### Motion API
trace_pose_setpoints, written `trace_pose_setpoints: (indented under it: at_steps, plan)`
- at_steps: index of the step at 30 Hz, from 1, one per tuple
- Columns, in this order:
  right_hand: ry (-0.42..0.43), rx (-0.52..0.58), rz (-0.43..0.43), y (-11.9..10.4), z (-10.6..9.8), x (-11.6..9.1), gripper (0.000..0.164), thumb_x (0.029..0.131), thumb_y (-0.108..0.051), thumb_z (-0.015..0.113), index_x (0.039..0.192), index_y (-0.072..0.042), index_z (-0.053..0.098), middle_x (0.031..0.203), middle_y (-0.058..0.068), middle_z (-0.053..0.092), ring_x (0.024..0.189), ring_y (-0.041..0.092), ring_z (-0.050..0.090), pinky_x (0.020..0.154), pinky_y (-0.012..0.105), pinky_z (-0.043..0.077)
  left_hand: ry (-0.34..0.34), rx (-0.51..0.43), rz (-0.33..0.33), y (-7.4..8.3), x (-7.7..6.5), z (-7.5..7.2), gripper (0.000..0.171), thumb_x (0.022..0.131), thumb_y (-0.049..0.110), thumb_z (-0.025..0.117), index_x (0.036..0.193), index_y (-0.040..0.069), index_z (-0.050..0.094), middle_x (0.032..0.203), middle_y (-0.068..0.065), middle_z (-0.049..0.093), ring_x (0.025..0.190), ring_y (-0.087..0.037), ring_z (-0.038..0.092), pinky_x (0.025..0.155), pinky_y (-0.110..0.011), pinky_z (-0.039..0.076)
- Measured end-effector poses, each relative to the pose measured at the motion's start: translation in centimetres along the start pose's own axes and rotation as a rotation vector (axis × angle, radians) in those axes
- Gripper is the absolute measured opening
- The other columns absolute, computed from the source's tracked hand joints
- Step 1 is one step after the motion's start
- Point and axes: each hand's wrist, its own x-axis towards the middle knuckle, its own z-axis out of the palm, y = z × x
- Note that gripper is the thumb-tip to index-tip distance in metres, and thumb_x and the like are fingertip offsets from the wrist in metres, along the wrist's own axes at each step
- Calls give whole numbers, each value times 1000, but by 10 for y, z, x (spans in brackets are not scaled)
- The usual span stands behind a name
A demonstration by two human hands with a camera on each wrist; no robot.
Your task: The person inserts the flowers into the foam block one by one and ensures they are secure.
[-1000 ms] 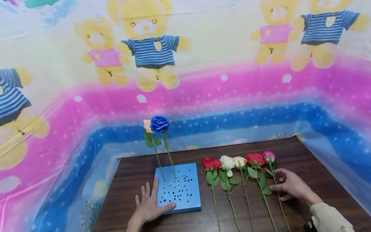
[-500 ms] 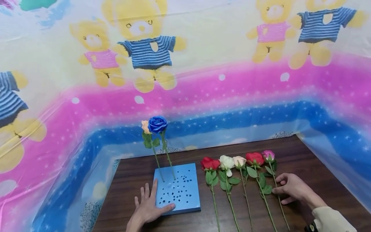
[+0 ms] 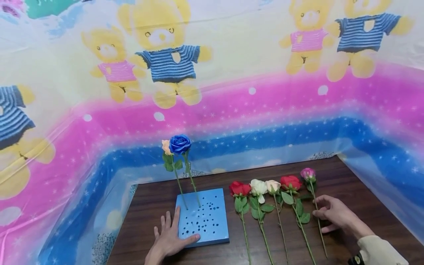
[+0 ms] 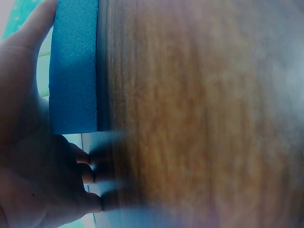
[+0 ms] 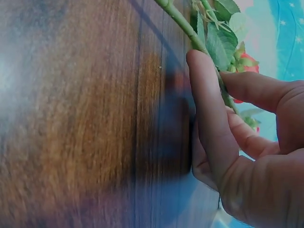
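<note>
My right hand (image 3: 339,216) pinches the stem of a magenta rose (image 3: 308,174) between thumb and fingers. In the right wrist view, its green stem (image 5: 183,23) runs past the fingertips at a slant, close over the wood. On the left, my left hand (image 3: 168,237) rests against a light blue foam block (image 3: 219,224), thumb over the front corner and fingers spread along the left side. The left wrist view shows the block's side (image 4: 73,76) beside the palm. A blue rose (image 3: 180,144) and a peach rose (image 3: 166,147) stand upright in the block, whose top has many holes.
Between block and right hand, several roses lie in a row on the dark wooden table (image 3: 145,206): a red rose (image 3: 240,188), a white rose (image 3: 258,187), a cream rose (image 3: 273,186) and another red rose (image 3: 290,182). Behind hangs a bear-printed cloth (image 3: 232,121).
My right fingers have closed on the magenta rose's stem, and the rose has shifted slightly up and away from the neighbouring red one. My left hand stays on the block.
</note>
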Motion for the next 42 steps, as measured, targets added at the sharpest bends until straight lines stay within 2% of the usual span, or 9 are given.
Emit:
trace_pose_setpoints:
  at_steps: [5, 14, 21, 28, 38, 42]
  plan:
    - [10, 27, -24, -2, -4, -1, 59, 110, -9, 70, 158, 6, 38, 128, 34, 67, 110, 42, 76, 74, 54, 69, 3, -10, 6, 0, 0, -1, 137, 87, 78, 81, 181, 16, 4, 178, -41, -2, 163, -66, -9, 119, -91, -6]
    - [38, 63, -41, -6, -8, -3, 59, 114, -8, 62, 162, 2, 31, 126, 29, 70, 93, 33, 75, 72, 56, 69, 4, -7, 3, -3, 1, 0, 137, 86, 79, 81, 181, 16, 5, 179, -41, -2, 163, -66, -8, 118, -92, -5]
    - [63, 49, -95, -18, -13, -6, 62, 113, -3, 62, 164, 1, 29, 124, 33, 70, 95, 35, 76, 70, 56, 69, 6, -13, 6, -2, 0, 0, 137, 86, 79, 81, 181, 17, 4, 179, -41, -2, 164, -65, -8, 119, -91, -5]
    - [93, 45, -138, -27, -16, -10, 68, 110, 3, 63, 167, -2, 26, 114, 28, 70, 97, 37, 77, 70, 55, 69, 11, -18, 8, -3, -1, 0, 138, 86, 79, 82, 181, 15, 5, 178, -42, -2, 164, -65, -9, 119, -91, -6]
    - [174, 17, -299, -37, -15, -7, 67, 112, -1, 63, 168, -9, 26, 111, 31, 65, 90, 37, 74, 66, 53, 68, 15, -21, 14, -4, -1, 2, 138, 85, 80, 81, 181, 15, 6, 179, -42, -1, 164, -66, -9, 119, -91, -7]
    - [210, -21, -378, -40, -15, -5, 67, 113, -5, 64, 168, -11, 27, 110, 32, 63, 88, 33, 75, 64, 50, 68, 13, -18, 18, -2, -3, 0, 137, 86, 78, 82, 181, 16, 6, 178, -42, -1, 164, -65, -9, 119, -91, -6]
